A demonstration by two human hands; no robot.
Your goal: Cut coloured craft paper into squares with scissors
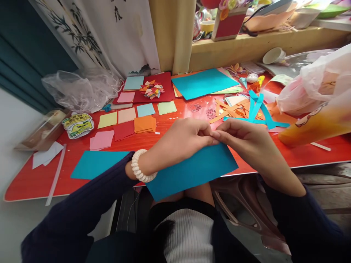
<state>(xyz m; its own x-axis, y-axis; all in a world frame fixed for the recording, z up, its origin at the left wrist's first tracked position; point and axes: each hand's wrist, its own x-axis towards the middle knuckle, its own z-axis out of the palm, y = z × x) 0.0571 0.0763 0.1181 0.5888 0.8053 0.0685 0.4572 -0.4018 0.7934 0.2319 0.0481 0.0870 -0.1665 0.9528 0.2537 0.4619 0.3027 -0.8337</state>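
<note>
A blue paper sheet [192,170] hangs partly over the table's front edge, below my hands. My left hand [182,140], with a beaded band at the wrist, pinches the sheet's upper edge. The fingers of my right hand [246,140] are closed at the same edge, their tips touching those of the left. Another blue sheet [95,164] lies flat to the left, partly under my sleeve. Beyond my left hand sit small orange squares [144,124], red squares [124,130] and pink squares [102,140].
Orange and blue strips [256,107] are heaped behind my right hand. A large blue sheet [204,83] and a spiky paper ornament [152,89] lie at the back. A plastic bag [315,87] stands right; a clear strip [56,175] lies at the left edge.
</note>
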